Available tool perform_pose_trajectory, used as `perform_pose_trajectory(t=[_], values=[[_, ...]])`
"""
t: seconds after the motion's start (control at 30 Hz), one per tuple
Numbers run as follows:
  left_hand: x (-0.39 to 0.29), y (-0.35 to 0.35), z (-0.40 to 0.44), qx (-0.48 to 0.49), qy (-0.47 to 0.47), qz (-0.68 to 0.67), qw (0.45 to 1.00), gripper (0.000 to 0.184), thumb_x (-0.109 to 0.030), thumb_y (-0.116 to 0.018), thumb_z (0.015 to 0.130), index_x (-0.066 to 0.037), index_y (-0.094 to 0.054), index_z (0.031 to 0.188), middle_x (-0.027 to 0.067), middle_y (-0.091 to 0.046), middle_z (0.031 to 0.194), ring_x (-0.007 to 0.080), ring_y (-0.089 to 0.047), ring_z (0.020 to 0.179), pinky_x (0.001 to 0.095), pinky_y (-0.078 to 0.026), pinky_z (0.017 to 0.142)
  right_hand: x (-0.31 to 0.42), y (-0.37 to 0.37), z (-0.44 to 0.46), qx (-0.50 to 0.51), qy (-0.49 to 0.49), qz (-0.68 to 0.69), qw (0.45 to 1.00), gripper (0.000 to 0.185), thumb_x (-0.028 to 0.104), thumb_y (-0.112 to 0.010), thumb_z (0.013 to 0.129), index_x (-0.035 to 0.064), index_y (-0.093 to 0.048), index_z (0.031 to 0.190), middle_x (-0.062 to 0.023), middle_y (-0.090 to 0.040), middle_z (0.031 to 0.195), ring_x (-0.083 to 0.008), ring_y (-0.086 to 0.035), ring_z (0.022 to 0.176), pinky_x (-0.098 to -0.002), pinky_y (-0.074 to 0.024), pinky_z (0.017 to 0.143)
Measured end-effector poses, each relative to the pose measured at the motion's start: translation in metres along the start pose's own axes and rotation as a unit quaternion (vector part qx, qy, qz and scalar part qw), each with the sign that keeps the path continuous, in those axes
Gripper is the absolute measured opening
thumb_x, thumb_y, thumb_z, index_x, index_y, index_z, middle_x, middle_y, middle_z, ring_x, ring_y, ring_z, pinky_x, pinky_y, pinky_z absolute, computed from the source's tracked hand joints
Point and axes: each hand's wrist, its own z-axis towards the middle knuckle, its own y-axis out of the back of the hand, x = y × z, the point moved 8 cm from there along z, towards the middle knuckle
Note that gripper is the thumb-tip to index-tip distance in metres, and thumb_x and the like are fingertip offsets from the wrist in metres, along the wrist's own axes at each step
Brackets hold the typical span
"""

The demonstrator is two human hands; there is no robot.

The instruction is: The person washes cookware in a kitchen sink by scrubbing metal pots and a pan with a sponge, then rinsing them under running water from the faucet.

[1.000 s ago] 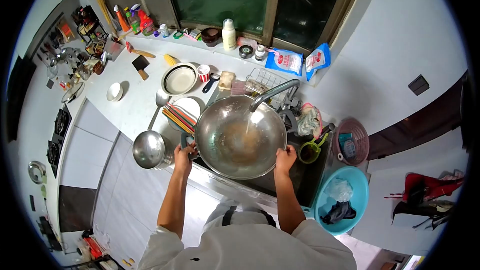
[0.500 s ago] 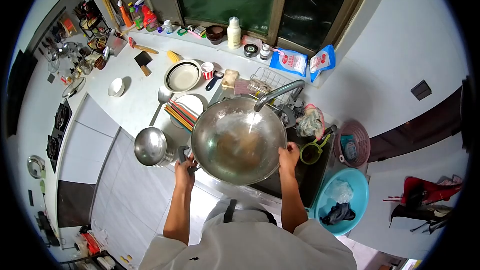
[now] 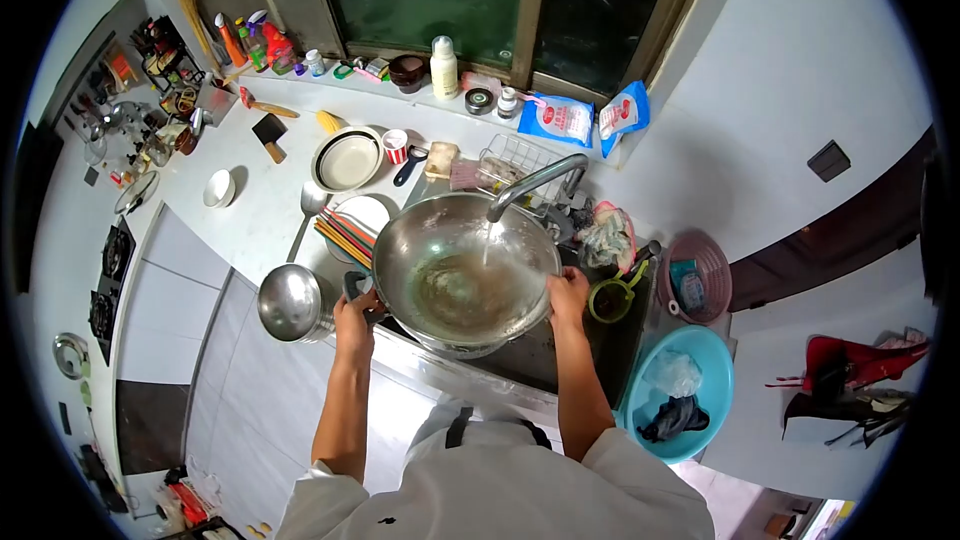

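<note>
A large steel wok [image 3: 460, 275] is held over the dark sink [image 3: 530, 360], with murky water in its bottom. Water runs into it from the curved faucet [image 3: 535, 183]. My left hand [image 3: 356, 315] is closed around the wok's dark side handle [image 3: 357, 287]. On the opposite side my right hand [image 3: 567, 292] grips the wok at its right rim. Left of the wok, a bundle of coloured chopsticks [image 3: 345, 239] lies across a white plate [image 3: 372, 208]. Beside my left hand stands a steel pot [image 3: 290, 302].
Around the sink are a green-handled strainer [image 3: 612, 300], a pink basket [image 3: 697, 275] and a light-blue basin [image 3: 700, 380]. On the counter lie a spatula [image 3: 310, 202], a rimmed bowl [image 3: 348, 160], a striped cup [image 3: 396, 143] and a small white bowl [image 3: 219, 188]. Bottles line the windowsill.
The wok, tipped toward me half a second ago, now sits more level. Its water has shifted and the faucet's stream shows falling in. Both hands have kept their hold while the view moved slightly.
</note>
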Motion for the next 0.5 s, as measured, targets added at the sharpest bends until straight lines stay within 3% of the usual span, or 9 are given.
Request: perform_pose_trajectory(t=[0.17, 0.27, 0.4, 0.5], values=[[0.018, 0.035, -0.017, 0.003, -0.007, -0.065, 0.998, 0.020, 0.009, -0.050, 0.069, -0.002, -0.049, 0.086, 0.0098, -0.059, 0.083, 0.0190, -0.055, 0.073, 0.0306, -0.044, 0.070, 0.017, -0.030, -0.004, 0.072, -0.007, -0.074, 0.995, 0.014, -0.001, -0.064, 0.070, 0.0007, -0.057, 0.082, -0.0020, -0.054, 0.074, -0.0115, -0.049, 0.063, -0.0284, -0.0396, 0.058], [0.048, 0.052, -0.011, -0.014, 0.013, -0.123, 0.992, 0.020, 0.009, -0.049, 0.068, -0.005, -0.045, 0.082, 0.0086, -0.059, 0.083, 0.0186, -0.055, 0.073, 0.0307, -0.044, 0.071, 0.006, -0.019, -0.016, 0.069, 0.056, -0.097, 0.991, 0.016, -0.002, -0.065, 0.070, 0.0016, -0.057, 0.084, -0.0017, -0.055, 0.074, -0.0111, -0.050, 0.064, -0.0280, -0.0403, 0.059], [0.071, 0.051, 0.017, 0.066, 0.036, -0.093, 0.993, 0.019, 0.008, -0.052, 0.068, -0.006, -0.045, 0.080, 0.0097, -0.062, 0.087, 0.0191, -0.056, 0.075, 0.0309, -0.045, 0.072, -0.020, 0.011, -0.032, 0.021, 0.025, -0.054, 0.998, 0.018, -0.006, -0.065, 0.070, 0.0027, -0.056, 0.082, 0.0002, -0.054, 0.074, -0.0101, -0.049, 0.065, -0.0283, -0.0411, 0.059], [0.071, 0.036, 0.034, 0.070, 0.045, -0.061, 0.995, 0.016, 0.006, -0.053, 0.069, -0.002, -0.050, 0.082, 0.0114, -0.062, 0.086, 0.0194, -0.055, 0.070, 0.0320, -0.045, 0.069, -0.035, 0.032, -0.025, -0.019, 0.013, -0.031, 0.999, 0.018, -0.005, -0.065, 0.069, 0.0025, -0.056, 0.082, -0.0002, -0.054, 0.074, -0.0097, -0.049, 0.065, -0.0281, -0.0410, 0.059]])
